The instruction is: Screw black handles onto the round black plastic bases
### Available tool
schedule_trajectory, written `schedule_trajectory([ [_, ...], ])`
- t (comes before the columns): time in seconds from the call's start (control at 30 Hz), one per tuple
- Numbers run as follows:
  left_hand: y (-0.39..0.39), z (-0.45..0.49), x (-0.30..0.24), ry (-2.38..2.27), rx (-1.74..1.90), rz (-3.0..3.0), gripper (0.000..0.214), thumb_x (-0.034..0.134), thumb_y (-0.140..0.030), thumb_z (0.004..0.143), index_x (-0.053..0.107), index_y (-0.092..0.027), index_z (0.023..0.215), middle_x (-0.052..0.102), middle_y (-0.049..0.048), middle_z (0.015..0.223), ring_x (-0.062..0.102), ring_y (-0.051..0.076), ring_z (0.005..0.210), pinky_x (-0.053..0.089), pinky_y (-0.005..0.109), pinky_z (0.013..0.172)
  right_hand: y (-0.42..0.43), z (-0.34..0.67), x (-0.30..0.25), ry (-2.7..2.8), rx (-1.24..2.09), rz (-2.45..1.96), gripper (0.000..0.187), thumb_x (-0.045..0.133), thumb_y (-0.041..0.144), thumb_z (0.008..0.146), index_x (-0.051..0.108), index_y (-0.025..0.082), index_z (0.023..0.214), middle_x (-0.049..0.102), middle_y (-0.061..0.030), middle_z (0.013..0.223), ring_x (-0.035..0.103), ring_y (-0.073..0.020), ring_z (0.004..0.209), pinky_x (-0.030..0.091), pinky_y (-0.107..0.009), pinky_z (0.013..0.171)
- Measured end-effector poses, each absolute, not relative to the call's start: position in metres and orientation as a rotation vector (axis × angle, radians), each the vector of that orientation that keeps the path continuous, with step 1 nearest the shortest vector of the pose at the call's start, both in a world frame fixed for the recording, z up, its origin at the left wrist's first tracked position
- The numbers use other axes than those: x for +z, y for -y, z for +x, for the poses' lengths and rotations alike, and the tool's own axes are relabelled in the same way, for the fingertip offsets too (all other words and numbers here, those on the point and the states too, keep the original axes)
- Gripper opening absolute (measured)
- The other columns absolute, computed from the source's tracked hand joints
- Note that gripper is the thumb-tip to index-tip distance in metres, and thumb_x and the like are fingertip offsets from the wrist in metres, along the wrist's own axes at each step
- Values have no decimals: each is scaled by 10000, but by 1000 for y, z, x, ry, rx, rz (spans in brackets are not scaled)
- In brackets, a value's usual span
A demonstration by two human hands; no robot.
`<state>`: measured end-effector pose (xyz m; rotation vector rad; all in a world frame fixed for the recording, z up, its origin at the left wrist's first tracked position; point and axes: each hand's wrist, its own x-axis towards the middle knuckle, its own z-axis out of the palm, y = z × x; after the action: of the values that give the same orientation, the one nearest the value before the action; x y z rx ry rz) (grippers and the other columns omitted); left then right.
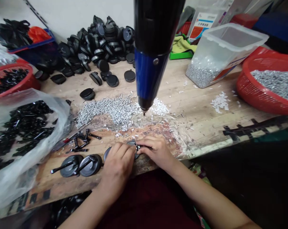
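The left hand [116,168] and right hand [155,152] curl closed around a round black disc [107,153] at the near edge of the wooden table [198,111], gripping its rim; it looks stiff and light, best held there; two stemmed black discs [90,168] lie just left; loose silver screws [108,111] spread beyond, beneath a hanging electric screwdriver [153,41].
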<state>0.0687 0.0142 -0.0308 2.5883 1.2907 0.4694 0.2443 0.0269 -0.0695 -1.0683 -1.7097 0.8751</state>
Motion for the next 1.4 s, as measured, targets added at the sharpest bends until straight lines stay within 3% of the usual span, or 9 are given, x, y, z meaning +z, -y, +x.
schedule_trajectory([
  [0.17, -12, 59, -31, -1332, 337, 2648, 176, 477, -199, 922, 576, -172, 1065, 634, 76, 960, 526, 229, 874, 432, 402, 784, -25, 244, -72, 1670, 902, -1094, 192, 699, 219, 778, 733, 226, 967, 733, -47, 886, 684, -161, 816, 544, -276, 774],
  [0.5, -17, 56, -35, -1154, 335, 2663, 248, 407, -90, 914, 534, -156, 1116, 575, 64, 878, 486, 188, 780, 426, 320, 692, -31, 243, -70, 1655, 968, -1113, 145, 750, 213, 723, 755, 203, 867, 734, -51, 814, 684, -172, 758, 545, -286, 730],
  [0.77, -19, 52, -35, -1150, 365, 2672, 270, 436, -142, 919, 573, -149, 1151, 629, 80, 891, 532, 203, 802, 456, 341, 718, -24, 242, -65, 1638, 929, -1125, 190, 708, 229, 772, 730, 230, 961, 710, -38, 858, 666, -160, 776, 545, -293, 745],
  [0.9, -17, 52, -27, -1356, 760, 2195, 204, 559, -198, 873, 646, -190, 1057, 704, 66, 961, 633, 198, 873, 489, 319, 803, -6, 243, -46, 1544, 796, -1176, 357, 703, 295, 783, 643, 266, 1133, 648, -50, 1010, 635, -160, 852, 535, -306, 792],
  [1.07, -9, 56, -5, -1428, 959, 1607, 170, 671, -236, 790, 732, -246, 949, 751, 19, 969, 690, 194, 844, 525, 297, 798, 10, 225, -33, 1578, 801, -1142, 818, 819, 463, 588, 480, 250, 1301, 566, -105, 1247, 522, -260, 1191, 437, -409, 1021],
  [1.23, -4, 54, -2, -1416, 1029, 1428, 173, 707, -222, 752, 756, -275, 910, 760, -3, 949, 700, 181, 833, 545, 277, 792, 11, 208, -31, 1569, 874, -1182, 632, 771, 396, 694, 510, 247, 1249, 626, -79, 1171, 592, -215, 1092, 475, -369, 972],
  [1.4, -3, 50, -4, -1390, 1053, 1399, 161, 724, -198, 730, 764, -270, 869, 767, -15, 899, 707, 157, 794, 553, 230, 765, 6, 210, -21, 1672, 853, -1129, 562, 762, 373, 702, 545, 216, 1196, 633, -83, 1140, 601, -204, 1065, 489, -339, 945],
])
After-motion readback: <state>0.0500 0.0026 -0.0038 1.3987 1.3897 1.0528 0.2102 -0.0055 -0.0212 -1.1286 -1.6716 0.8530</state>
